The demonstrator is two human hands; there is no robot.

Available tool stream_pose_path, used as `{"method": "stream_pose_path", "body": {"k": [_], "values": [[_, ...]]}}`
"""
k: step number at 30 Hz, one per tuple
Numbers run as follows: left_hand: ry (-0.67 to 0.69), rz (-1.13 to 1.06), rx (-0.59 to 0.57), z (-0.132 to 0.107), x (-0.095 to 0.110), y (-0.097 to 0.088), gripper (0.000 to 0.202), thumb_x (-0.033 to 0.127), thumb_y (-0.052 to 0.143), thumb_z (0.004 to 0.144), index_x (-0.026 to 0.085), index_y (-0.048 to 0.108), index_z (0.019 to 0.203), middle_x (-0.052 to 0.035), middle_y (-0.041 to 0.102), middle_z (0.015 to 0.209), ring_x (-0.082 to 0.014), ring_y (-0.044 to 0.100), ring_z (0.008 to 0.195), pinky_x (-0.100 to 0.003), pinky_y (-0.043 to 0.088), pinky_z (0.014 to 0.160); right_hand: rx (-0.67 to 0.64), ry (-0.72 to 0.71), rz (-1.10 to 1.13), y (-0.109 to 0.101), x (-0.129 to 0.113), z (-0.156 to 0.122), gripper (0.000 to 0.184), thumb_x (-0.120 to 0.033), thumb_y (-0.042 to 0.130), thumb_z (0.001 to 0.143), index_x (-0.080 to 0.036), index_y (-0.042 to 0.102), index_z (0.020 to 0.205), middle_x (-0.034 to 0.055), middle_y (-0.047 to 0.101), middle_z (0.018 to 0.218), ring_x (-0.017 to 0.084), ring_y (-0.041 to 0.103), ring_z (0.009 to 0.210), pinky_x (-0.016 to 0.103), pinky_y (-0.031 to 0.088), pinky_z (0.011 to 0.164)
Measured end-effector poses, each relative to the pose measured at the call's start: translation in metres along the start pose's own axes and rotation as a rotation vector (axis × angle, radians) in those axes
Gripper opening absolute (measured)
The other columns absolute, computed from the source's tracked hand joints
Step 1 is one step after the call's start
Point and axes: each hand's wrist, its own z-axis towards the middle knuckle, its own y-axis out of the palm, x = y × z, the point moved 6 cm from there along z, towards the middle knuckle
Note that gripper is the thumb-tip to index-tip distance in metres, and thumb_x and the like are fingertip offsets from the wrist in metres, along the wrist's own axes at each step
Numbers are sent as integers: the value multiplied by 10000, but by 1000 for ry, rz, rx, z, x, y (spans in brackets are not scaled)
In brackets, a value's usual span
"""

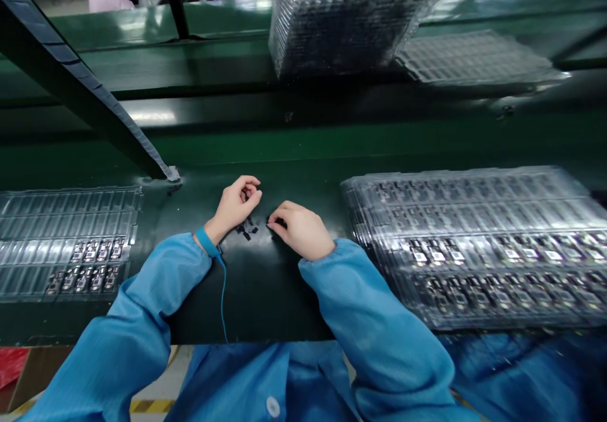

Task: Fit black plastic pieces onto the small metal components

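My right hand (303,229) pinches a small black part (268,221) between thumb and fingertips, just above the green work surface. The part is mostly hidden, so its kind cannot be made out. To its left, my left hand (236,204) hovers with curled fingers, thumb and forefinger a little apart, and nothing shows clearly in it. A blue wrist strap (207,242) with a thin cord circles the left wrist. Several small black pieces (246,228) lie loose on the surface between and below the hands.
At the left lies a clear plastic tray (28,251) with several small electronic modules (97,251). At the right, stacked clear trays (379,245) hold rows of similar modules (512,289). A tall tray stack (341,30) stands behind. A slanted post (95,86) rises at left.
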Motion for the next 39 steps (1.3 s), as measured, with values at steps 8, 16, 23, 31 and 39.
{"method": "stream_pose_path", "body": {"k": [8, 16, 23, 31, 39], "values": [[-20, 9, -5, 0, 1, 0, 196, 263, 622, 846, 194, 612, 1030, 9, 624, 777, -99, 512, 610, -233, 412, 582, -11, -61, 208, -2, 4, 3, 55, -205, 674, 854, -222, 698, 807, 29, 692, 889, 178, 643, 808, 292, 474, 717], [-14, 16, 1, 1, -2, 0, 199, 269, 623, 861, 187, 604, 1041, 3, 620, 782, -98, 524, 631, -229, 414, 594, 377, 99, 1022, 12, 54, 23, 240, -401, 758, 767, -196, 692, 873, 36, 722, 816, 183, 689, 746, 326, 564, 739], [-15, 32, -5, 1, -3, 0, 199, 265, 626, 866, 185, 612, 1048, 1, 622, 798, -94, 537, 653, -220, 426, 609, 469, 150, 1220, 23, 67, 22, 268, -363, 823, 704, -204, 725, 896, 43, 756, 865, 206, 728, 843, 370, 588, 861], [-9, 45, -17, 0, -4, 0, 201, 272, 621, 877, 189, 617, 1060, -7, 619, 812, -100, 541, 668, -223, 433, 620, 487, 162, 1377, 21, 72, 21, 368, -344, 875, 643, -199, 710, 938, 48, 756, 874, 210, 731, 867, 387, 588, 887], [1, 63, -15, -2, -6, 0, 209, 283, 629, 877, 194, 624, 1065, -6, 619, 812, -107, 545, 674, -232, 442, 637, 470, 155, 1411, 23, 72, 22, 368, -347, 880, 627, -195, 720, 922, 24, 732, 799, 185, 713, 743, 367, 598, 792]]}}
